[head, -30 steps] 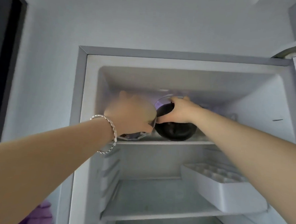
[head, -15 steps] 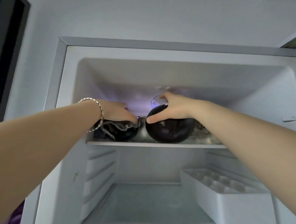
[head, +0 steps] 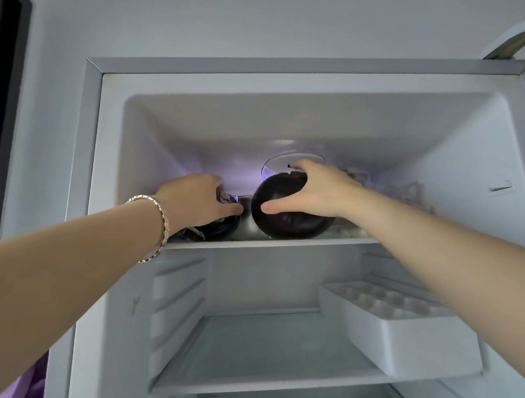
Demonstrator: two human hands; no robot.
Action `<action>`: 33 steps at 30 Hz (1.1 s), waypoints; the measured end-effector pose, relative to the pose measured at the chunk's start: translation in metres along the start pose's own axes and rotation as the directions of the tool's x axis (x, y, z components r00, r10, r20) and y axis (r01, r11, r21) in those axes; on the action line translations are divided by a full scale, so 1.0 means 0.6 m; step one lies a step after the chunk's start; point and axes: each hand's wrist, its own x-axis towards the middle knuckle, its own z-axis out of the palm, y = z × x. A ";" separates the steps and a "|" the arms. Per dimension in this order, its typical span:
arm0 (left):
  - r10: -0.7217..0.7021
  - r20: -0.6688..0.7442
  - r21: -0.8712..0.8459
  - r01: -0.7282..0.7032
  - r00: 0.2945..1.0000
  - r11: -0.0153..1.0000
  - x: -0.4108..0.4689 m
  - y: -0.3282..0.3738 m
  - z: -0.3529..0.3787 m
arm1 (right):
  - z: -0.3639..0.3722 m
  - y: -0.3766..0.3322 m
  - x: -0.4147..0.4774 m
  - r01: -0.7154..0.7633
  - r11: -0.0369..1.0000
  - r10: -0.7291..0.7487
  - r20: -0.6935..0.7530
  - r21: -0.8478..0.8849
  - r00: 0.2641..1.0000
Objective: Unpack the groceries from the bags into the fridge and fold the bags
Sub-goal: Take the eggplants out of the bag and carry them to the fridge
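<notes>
Up in the fridge (head: 292, 67), top shelf (head: 268, 243): my right hand (head: 319, 189) is curled round a big round eggplant (head: 290, 223) sitting there, thumb in front, fingers over the top. My left hand (head: 194, 198) grips a smaller dark wrapped bundle (head: 220, 228) just beside it. An ice tray (head: 415, 340) sits on the shelf below.

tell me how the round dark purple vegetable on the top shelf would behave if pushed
Its near-spherical shape suggests the round dark purple vegetable could roll along the white top shelf if nudged. The glossy skin looks smooth, so possibly slippery. It fills the right hand, so it is probably fairly heavy.
</notes>
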 end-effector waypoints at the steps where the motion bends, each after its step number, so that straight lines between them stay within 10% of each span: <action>1: 0.006 0.001 -0.018 -0.006 1.000 1.000 -0.001 -0.001 0.001 | 0.008 -0.005 0.001 -0.028 0.999 0.029 -0.030 0.030 0.999; 12: 0.047 -0.048 -0.018 -0.048 0.998 0.999 -0.016 -0.006 0.010 | 0.052 -0.012 -0.017 -0.083 0.885 0.140 -0.091 0.458 0.986; 21: 0.089 -0.041 0.037 -0.087 0.995 0.996 -0.046 -0.002 0.025 | 0.047 -0.061 -0.013 -0.257 0.954 0.279 -0.148 0.151 0.949; 27: 0.134 0.014 0.025 -0.135 0.991 0.991 -0.051 -0.002 0.012 | 0.040 -0.055 -0.038 -0.200 0.878 0.303 -0.182 0.434 0.935; 33: 0.166 -0.134 -0.034 -0.172 0.977 0.984 -0.083 -0.012 -0.020 | -0.005 -0.068 -0.084 0.086 0.986 -0.013 -0.454 0.141 0.891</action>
